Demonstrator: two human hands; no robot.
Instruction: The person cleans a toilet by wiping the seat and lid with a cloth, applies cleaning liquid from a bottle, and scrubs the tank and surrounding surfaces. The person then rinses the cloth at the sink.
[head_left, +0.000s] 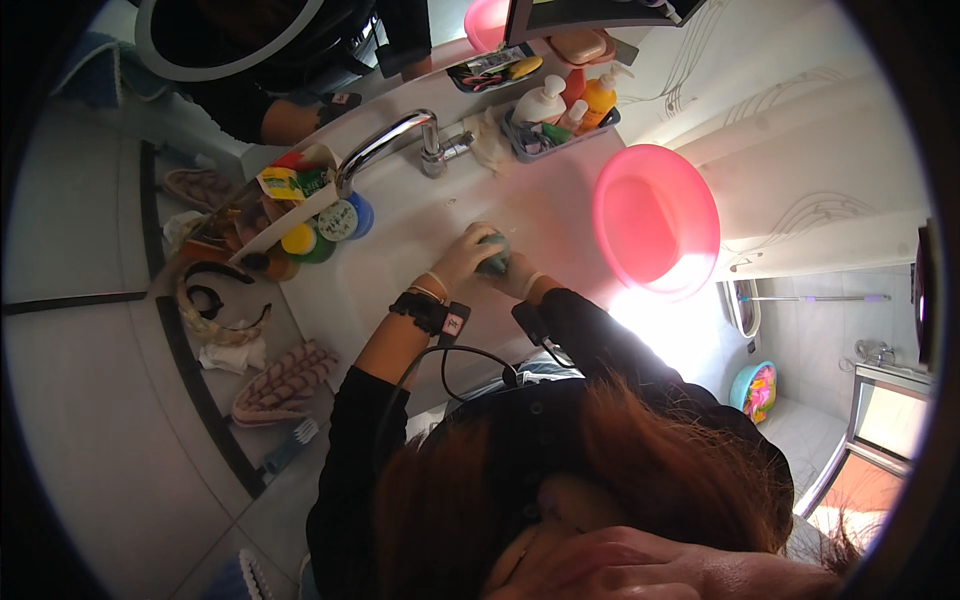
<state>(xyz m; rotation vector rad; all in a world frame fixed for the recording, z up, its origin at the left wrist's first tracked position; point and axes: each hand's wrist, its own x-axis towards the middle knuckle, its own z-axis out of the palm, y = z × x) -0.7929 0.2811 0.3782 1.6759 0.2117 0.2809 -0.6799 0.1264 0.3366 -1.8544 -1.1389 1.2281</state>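
Over the white washbasin (420, 225), both hands are together on a small dark green object (493, 259), which could be a sponge or a cloth. My left hand (466, 256) curls over it from the left and covers part of it. From the lower right my right hand (517, 276) grips it; most of those fingers are hidden behind the object and the hand itself. A dark band and a small box sit on the left wrist. Behind the hands stands a chrome faucet (431, 142) with a curved spout.
A pink plastic basin (645, 217) stands on the right. Behind are a grey tray (536, 154) with pump bottles and an orange soap dish (592, 49). Left are a white box (292, 214) of packets, several jars (337, 219) and a headband (187, 304). A cable (435, 349) hangs near my left wrist.
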